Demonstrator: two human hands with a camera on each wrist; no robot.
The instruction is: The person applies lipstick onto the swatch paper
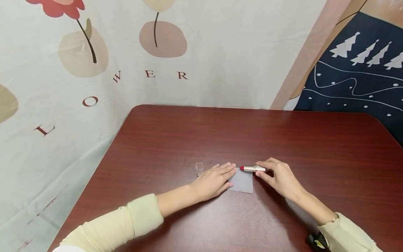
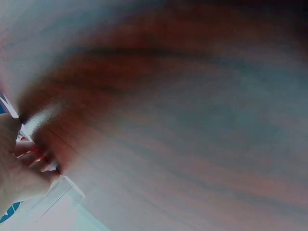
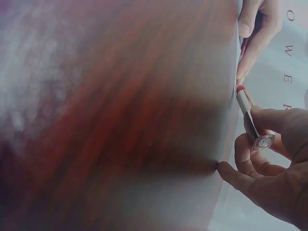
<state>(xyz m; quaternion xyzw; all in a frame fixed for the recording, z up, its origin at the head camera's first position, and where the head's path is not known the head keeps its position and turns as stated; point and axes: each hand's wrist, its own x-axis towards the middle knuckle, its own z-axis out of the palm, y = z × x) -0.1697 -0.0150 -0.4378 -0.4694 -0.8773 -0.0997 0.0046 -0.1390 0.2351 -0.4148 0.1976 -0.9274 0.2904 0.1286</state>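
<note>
A red lipstick in a silver tube (image 1: 252, 168) is pinched in my right hand (image 1: 281, 176), its red tip pointing left over the far edge of a small pale paper sheet (image 1: 241, 182). In the right wrist view the lipstick (image 3: 248, 108) shows its round base, with thumb and fingers about the tube. My left hand (image 1: 214, 180) lies with straight fingers on the left side of the paper. Just beyond that hand stands a clear cap (image 1: 199, 168), partly hidden by it. In the left wrist view only part of the left hand (image 2: 24, 168) shows at the edge.
Both hands work over a dark red wooden table (image 1: 189, 133) with rounded far corners. Behind it hangs a pale cloth (image 1: 236, 52) with flowers and letters, and a navy cloth (image 1: 362, 77) with white trees at the right. A black object (image 1: 316, 242) sits by the right sleeve.
</note>
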